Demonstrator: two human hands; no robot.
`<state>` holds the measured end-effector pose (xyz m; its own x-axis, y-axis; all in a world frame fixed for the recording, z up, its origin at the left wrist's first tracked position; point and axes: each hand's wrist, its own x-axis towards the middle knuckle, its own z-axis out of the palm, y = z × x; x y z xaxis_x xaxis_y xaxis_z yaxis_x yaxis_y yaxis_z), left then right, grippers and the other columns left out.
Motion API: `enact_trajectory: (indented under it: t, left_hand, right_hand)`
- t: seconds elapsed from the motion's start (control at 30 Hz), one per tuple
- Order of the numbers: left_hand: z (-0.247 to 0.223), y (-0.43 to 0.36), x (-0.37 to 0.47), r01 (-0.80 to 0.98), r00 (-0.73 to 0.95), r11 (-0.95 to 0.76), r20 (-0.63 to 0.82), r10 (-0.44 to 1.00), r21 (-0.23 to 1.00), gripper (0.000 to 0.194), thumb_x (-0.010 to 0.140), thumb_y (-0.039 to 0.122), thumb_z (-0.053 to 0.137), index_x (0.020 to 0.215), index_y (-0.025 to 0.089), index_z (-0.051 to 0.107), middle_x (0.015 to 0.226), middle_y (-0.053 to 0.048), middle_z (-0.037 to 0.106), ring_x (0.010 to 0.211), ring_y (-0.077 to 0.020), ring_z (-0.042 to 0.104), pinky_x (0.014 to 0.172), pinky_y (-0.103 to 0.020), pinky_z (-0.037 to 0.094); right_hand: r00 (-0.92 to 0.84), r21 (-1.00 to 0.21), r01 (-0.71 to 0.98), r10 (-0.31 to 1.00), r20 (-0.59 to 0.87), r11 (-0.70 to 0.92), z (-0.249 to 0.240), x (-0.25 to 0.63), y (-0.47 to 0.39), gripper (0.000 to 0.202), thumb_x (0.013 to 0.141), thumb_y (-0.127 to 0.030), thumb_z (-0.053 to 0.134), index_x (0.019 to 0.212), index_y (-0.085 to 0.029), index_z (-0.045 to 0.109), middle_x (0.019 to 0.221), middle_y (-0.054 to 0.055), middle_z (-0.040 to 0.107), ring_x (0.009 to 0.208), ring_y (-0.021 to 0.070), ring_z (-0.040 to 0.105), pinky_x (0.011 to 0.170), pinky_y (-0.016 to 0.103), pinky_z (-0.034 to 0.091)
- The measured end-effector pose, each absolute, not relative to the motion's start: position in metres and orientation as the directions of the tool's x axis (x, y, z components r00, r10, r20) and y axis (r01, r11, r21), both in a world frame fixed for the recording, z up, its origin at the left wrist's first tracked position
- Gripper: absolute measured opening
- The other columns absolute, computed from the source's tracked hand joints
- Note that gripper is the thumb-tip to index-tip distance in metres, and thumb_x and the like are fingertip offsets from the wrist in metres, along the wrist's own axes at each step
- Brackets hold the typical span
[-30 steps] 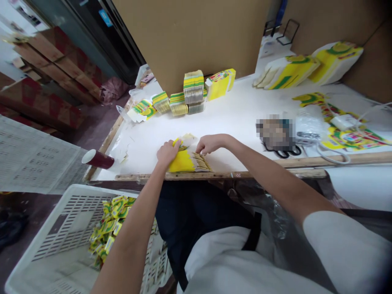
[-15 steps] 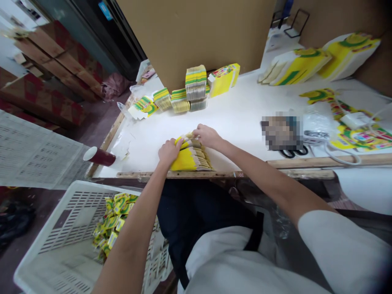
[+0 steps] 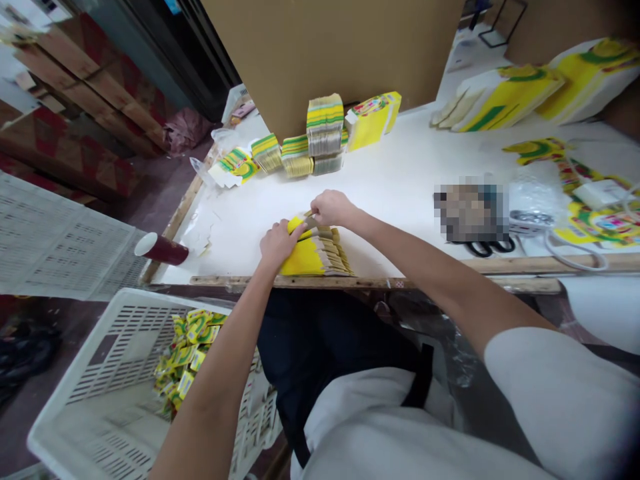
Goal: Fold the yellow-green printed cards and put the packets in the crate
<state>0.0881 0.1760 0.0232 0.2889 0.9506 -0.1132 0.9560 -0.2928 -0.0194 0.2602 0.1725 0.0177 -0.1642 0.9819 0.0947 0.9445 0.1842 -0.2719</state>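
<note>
A fanned stack of flat, folded yellow cartons [image 3: 303, 260] lies at the front edge of the white table, its grey-brown inner edges showing on the right. My left hand [image 3: 279, 245] grips the stack's left side, thumb across the upper part and fingers partly hidden behind it. At the far end, the curled fingers of my right hand [image 3: 333, 208] pinch the end of the uppermost carton, close to my left thumb. Beyond my hands stand bundles of yellow-green folded cartons [image 3: 325, 123], some stacked on others.
Left of my hands, a dark red paper cup [image 3: 170, 251] lies on its side. Below the table edge, a white plastic crate [image 3: 55, 427] holds many small yellow-green packets. Large yellow carton stacks [image 3: 510, 100] stand back right, near a cable [image 3: 575, 252]. A cardboard sheet [image 3: 340, 47] rises behind.
My right hand has moved slightly left and away from me, nearer my left thumb, with its fingers more curled. My left hand stays on the stack. The camera view has shifted a little.
</note>
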Motion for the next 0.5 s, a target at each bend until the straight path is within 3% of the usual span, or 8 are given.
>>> enact_trajectory:
  t: [0.27, 0.4, 0.5]
  left_hand:
    - [0.022, 0.174, 0.089, 0.95, 0.307, -0.31, -0.099, 0.947, -0.024, 0.051, 0.086, 0.057, 0.023, 0.11, 0.019, 0.048, 0.112, -0.013, 0.058, 0.102, -0.0294, 0.057, 0.081, -0.039, 0.043]
    - [0.021, 0.174, 0.09, 0.953, 0.3, -0.303, -0.078, 0.951, -0.025, 0.049, 0.086, 0.054, 0.025, 0.112, 0.018, 0.046, 0.113, -0.014, 0.058, 0.104, -0.0308, 0.056, 0.083, -0.042, 0.042]
    - [0.022, 0.174, 0.091, 0.956, 0.289, -0.291, -0.072, 0.955, -0.021, 0.047, 0.087, 0.052, 0.026, 0.113, 0.017, 0.045, 0.114, -0.015, 0.057, 0.105, -0.0309, 0.055, 0.083, -0.041, 0.042]
  right_hand:
    - [-0.152, -0.27, 0.948, 0.986, 0.071, 0.166, 0.017, 0.255, 0.173, 0.033, 0.073, -0.023, 0.052, 0.098, -0.01, 0.068, 0.101, 0.018, 0.066, 0.096, 0.0285, 0.057, 0.08, 0.035, 0.041]
    - [-0.045, -0.304, 0.951, 0.997, 0.064, 0.062, 0.012, 0.242, 0.181, 0.039, 0.076, -0.024, 0.048, 0.106, -0.005, 0.064, 0.105, 0.022, 0.064, 0.097, 0.0312, 0.057, 0.079, 0.035, 0.043]
    - [0.051, -0.337, 0.94, 0.999, 0.015, -0.043, 0.007, 0.235, 0.186, 0.041, 0.079, -0.027, 0.046, 0.107, -0.003, 0.063, 0.101, 0.023, 0.065, 0.088, 0.0285, 0.061, 0.069, 0.031, 0.045]
